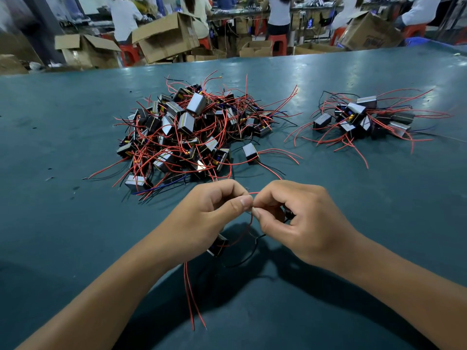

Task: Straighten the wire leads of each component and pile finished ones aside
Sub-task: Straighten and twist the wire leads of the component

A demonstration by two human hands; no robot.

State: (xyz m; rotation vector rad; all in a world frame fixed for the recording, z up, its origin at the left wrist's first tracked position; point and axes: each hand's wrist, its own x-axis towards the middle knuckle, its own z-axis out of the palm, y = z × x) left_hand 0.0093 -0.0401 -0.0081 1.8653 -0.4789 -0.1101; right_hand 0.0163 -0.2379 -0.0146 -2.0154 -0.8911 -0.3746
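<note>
Hands meet low over the teal desk (63, 127), thumb against thumb. The left hand (217, 210) and the right hand (298, 218) each pinch a red wire lead (251, 221) of one component (217, 245), whose dark body hangs under the left palm, with two more red leads trailing down toward the viewer. Beyond them lies a large tangled pile (187, 132) of components, and well apart to its right a smaller pile (364, 120).
</note>
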